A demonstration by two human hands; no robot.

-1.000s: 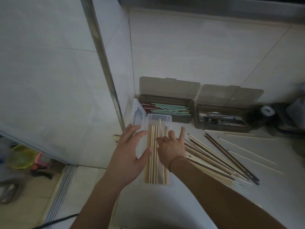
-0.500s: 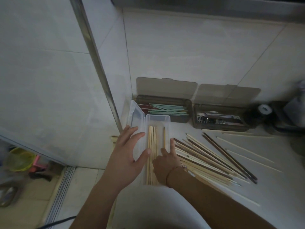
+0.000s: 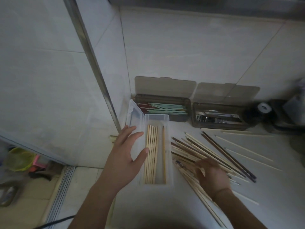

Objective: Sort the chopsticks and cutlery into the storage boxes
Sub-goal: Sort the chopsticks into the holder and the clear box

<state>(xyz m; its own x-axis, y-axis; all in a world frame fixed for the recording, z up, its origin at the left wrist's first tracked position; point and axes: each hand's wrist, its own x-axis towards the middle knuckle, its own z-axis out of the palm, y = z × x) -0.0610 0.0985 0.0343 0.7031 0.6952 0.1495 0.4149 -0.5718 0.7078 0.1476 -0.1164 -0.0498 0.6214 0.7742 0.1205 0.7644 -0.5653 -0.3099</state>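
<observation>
The left hand (image 3: 127, 156) lies with its fingers (image 3: 132, 135) straight and spread, thumb against the left wall of the clear box (image 3: 170, 146), steadying it and gripping nothing. The right hand (image 3: 212, 176) is over the near end of the loose chopstick pile (image 3: 206, 151), its fingers (image 3: 202, 164) blurred and bent down onto the sticks; whether they have pinched one or only touch the heap I cannot tell. The clear box stands lengthwise on the bench (image 3: 272, 187), lid folded out to the left, and holds a row of pale wooden chopsticks (image 3: 151, 154) laid side by side along its left half, with one more stick (image 3: 163, 152) apart near the right wall. Behind it, against the tiled wall, the dark box on the left (image 3: 188, 116) holds mint-green and dark red chopsticks (image 3: 165, 109), and the dark box on the right (image 3: 196, 123) holds metal cutlery (image 3: 217, 119); both lids stand open. By my judgement the sorting is roughly half done: all three boxes have contents, and no cutlery shows loose on the bench, but the mixed pile of pale and dark brown chopsticks beside the clear box is large, and several thin pale sticks (image 3: 247, 151) lie scattered farther right, well apart from the heap.
</observation>
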